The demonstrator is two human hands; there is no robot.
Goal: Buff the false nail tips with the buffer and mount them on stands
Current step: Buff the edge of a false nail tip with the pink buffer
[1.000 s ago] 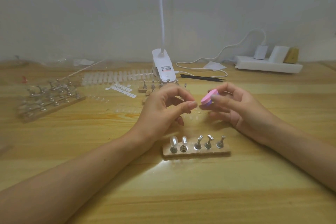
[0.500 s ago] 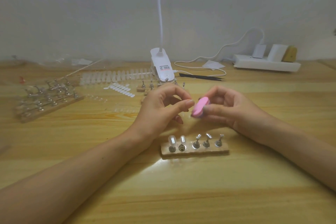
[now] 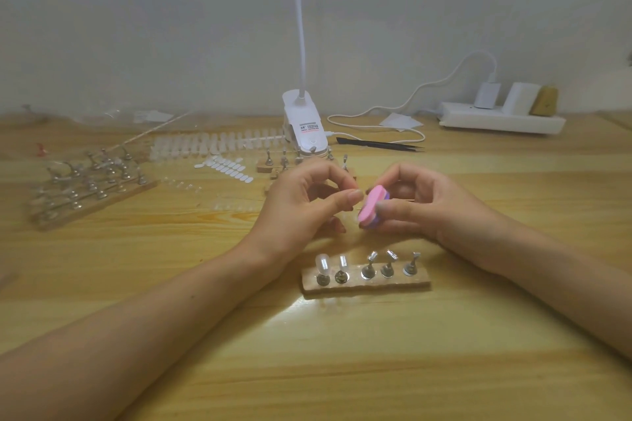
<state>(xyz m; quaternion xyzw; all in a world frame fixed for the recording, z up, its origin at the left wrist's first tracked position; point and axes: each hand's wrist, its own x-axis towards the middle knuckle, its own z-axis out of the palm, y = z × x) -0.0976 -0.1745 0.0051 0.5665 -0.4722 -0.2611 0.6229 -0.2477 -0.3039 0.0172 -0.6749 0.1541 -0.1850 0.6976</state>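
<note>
The pink oval foam buffer with a purple core [image 3: 371, 210] has slid down and to the left since a second ago, closing on the fingertips of the left hand [image 3: 304, 205], which has barely shifted. The right hand [image 3: 424, 207] pinches the buffer between thumb and forefinger, the other fingers curled beneath. The left hand's thumb and forefinger are pressed tip to tip just beside the buffer's face. I take it they pinch a clear false nail tip, though it is too small and see-through to make out. Both hands hover over the middle of the pale wooden worktop [image 3: 342, 369].

Towards the near edge, just below the hands, lies the short wooden stand strip with five metal pegs [image 3: 366, 282]. Its two left pegs carry mounted frosted nail tips [image 3: 322, 263], and the other three are bare.

By my reading, the step in hand is buffing the third tip. The next move calls for a few more light strokes, then lowering the tip onto the bare third peg [image 3: 368, 265] and pressing it on squarely (the strip looks light enough to skid). A larger board of empty metal stands [image 3: 85, 188] waits near the left edge.
</note>
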